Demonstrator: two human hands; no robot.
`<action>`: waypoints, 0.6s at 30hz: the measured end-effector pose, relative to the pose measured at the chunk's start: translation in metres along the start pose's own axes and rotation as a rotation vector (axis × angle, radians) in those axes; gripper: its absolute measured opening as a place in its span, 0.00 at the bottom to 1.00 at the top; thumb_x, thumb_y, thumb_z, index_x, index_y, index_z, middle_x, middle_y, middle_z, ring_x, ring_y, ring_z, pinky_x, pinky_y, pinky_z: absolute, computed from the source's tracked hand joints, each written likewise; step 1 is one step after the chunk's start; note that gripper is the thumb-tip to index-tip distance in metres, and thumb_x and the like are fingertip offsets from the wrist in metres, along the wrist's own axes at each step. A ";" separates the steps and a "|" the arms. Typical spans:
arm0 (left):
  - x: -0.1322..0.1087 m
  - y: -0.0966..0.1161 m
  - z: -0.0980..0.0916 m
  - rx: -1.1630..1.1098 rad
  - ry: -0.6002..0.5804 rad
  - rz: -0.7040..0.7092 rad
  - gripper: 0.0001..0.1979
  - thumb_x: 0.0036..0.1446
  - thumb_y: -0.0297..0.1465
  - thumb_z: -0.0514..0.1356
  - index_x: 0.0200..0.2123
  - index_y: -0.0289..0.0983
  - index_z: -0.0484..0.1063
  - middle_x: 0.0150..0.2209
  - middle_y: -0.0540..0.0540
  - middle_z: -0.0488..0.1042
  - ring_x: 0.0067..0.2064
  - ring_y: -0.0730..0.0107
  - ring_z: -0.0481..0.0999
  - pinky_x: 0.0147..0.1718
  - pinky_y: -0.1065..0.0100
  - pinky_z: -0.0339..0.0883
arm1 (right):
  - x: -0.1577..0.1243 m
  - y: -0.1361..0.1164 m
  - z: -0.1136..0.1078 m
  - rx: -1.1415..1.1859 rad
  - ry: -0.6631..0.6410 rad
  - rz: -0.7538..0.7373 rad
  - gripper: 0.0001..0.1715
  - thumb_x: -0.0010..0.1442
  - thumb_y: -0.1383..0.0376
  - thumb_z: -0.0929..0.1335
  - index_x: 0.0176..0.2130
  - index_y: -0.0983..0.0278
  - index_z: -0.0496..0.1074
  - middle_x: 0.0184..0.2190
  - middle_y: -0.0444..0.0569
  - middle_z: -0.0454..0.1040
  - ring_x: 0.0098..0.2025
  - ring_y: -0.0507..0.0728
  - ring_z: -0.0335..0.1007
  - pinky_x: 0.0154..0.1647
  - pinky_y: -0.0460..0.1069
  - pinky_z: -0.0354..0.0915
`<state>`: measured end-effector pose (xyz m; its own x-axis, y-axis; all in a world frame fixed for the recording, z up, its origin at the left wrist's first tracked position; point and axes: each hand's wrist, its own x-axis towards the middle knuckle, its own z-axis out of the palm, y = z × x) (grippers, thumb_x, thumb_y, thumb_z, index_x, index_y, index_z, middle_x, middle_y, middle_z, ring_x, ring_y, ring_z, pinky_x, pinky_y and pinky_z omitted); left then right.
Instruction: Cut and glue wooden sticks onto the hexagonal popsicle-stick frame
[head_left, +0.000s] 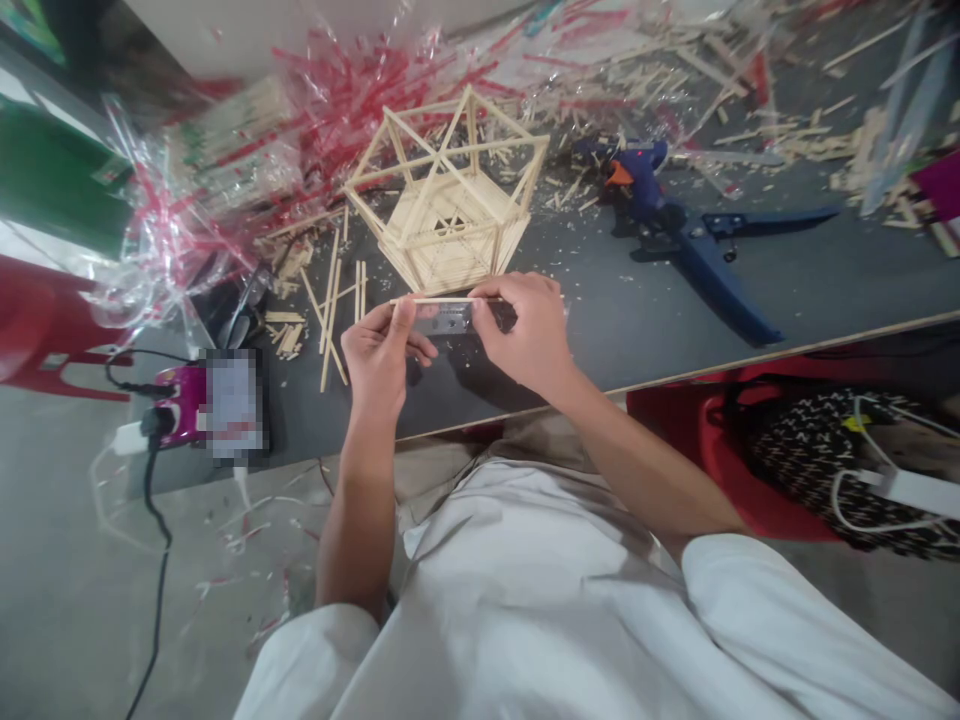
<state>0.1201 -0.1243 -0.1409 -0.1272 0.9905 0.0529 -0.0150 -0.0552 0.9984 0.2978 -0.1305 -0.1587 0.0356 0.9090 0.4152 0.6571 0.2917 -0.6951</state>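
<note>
My left hand [379, 345] is pinched on one end of a thin wooden stick [439, 300]. The other end is between the thumb and fingers of my right hand [525, 325]. Just below the stick, a small flat grey piece with dark marks [452, 320] spans the gap between my hands; I cannot make out its kind. Directly beyond my hands stands an open hexagonal frame of wooden sticks [442, 158], with crossing bars on top and a slatted base. To the left of it lie several loose sticks [330, 300].
A blue glue gun [645, 185] and a blue-handled cutter [724, 275] lie right on the grey table [607, 335]. Plastic wrappers [345, 120] and stick scraps [795, 90] cover the back. At left sits a magenta power adapter [180, 405] with cables beside a blurred-out object.
</note>
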 end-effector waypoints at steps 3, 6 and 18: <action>0.000 0.000 0.000 0.002 0.006 0.001 0.21 0.56 0.50 0.72 0.38 0.37 0.84 0.34 0.45 0.85 0.18 0.80 0.74 0.14 0.78 0.65 | 0.001 -0.001 0.000 0.005 -0.004 0.003 0.10 0.68 0.62 0.64 0.39 0.59 0.75 0.42 0.50 0.83 0.44 0.61 0.76 0.57 0.59 0.58; -0.001 0.001 0.001 0.007 0.007 0.001 0.21 0.55 0.51 0.72 0.38 0.37 0.84 0.34 0.45 0.85 0.18 0.80 0.74 0.14 0.78 0.65 | 0.001 -0.001 0.001 0.019 0.004 0.007 0.10 0.68 0.62 0.64 0.39 0.60 0.75 0.41 0.50 0.83 0.44 0.61 0.76 0.57 0.58 0.58; -0.002 0.002 0.000 0.048 0.010 -0.014 0.22 0.57 0.51 0.70 0.38 0.37 0.83 0.36 0.44 0.85 0.19 0.80 0.74 0.15 0.77 0.65 | 0.002 -0.003 0.000 0.027 0.002 0.021 0.10 0.67 0.62 0.64 0.38 0.59 0.75 0.41 0.49 0.83 0.44 0.61 0.76 0.56 0.59 0.60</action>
<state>0.1205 -0.1262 -0.1392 -0.1374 0.9897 0.0391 0.0305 -0.0352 0.9989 0.2957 -0.1297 -0.1559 0.0505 0.9143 0.4018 0.6355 0.2810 -0.7192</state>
